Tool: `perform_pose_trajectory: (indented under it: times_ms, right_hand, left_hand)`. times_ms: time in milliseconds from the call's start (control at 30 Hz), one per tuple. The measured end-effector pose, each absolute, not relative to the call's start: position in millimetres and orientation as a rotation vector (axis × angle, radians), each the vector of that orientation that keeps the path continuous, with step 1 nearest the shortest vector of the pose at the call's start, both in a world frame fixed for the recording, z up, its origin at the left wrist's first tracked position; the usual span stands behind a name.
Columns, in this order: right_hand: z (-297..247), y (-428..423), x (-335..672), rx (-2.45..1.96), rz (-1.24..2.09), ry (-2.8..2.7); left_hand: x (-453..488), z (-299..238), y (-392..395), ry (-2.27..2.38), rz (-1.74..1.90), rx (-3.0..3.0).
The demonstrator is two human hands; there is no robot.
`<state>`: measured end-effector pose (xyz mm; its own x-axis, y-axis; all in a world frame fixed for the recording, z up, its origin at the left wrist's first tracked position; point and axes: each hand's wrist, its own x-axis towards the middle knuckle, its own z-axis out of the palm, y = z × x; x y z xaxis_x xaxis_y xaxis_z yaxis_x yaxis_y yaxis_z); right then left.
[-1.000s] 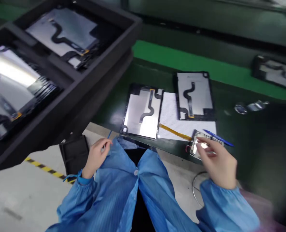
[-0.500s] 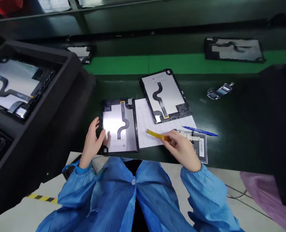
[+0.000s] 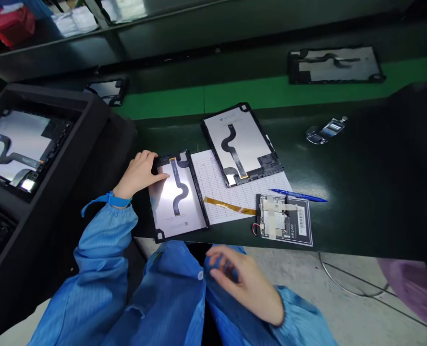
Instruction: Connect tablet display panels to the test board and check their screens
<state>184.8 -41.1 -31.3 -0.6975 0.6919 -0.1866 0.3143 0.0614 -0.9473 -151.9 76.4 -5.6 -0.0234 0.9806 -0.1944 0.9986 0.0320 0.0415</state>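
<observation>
Right hand is withdrawn from flex strip to the lap, grip loose, empty | left hand is moved to the 10 o'clock corner of panel, grip laid flat, judged steadying | panel is kept at worktop edge, 9 o'clock of strip

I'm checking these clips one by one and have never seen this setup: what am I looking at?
There is no machine: a person in a blue coat works with bare hands, and the single camera sits on their head, looking down. The left hand rests on the top corner of the near panel, which lies flat on the dark table; whether it grips is unclear. The right hand is over the coat, blurred, holding nothing visible. Also on the table: a second panel, a gridded sheet, an orange strip, a circuit board and a blue pen. A black tray of panels stands at the left.
</observation>
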Motion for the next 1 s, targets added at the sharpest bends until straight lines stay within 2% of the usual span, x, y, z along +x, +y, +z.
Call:
perform_pose_trajectory:
  times_ms: [100, 233, 467, 667, 767, 900, 1000]
  right_hand:
    - [-51.0, -62.3, 169.4, -1.000, 1.991, -1.889]
    - [-64.2, -67.9, 158.3, -1.097, 2.000, -1.615]
    - [-60.5, -63.6, 151.8, -1.318, 1.876, -1.462]
    - [-57.6, -41.5, 151.5, -1.283, 1.544, -1.914]
    - [-46.3, -2.1, 151.3, -1.180, 1.366, -2.139]
    - [-27.1, 63.8, 134.6, -1.074, 1.253, -2.414]
    - [-18.4, 93.8, 120.8, -1.066, 1.136, -2.511]
  left_hand:
    - [-156.2, -8.4, 49.1, 2.227, -0.172, 2.042]
    - [-155.7, -18.1, -11.0, 2.375, 0.043, 1.941]
    - [-132.6, -28.3, -121.2, 2.539, 0.246, 1.529]
    - [-120.6, -27.3, -170.7, 2.614, 0.383, 1.052]
    - [-117.8, -34.5, -183.6, 2.444, 0.611, 0.664]
    - [-100.1, -46.9, -181.8, 1.922, 1.008, 0.079]
    - [-81.2, -51.5, -170.4, 1.669, 1.215, -0.148]
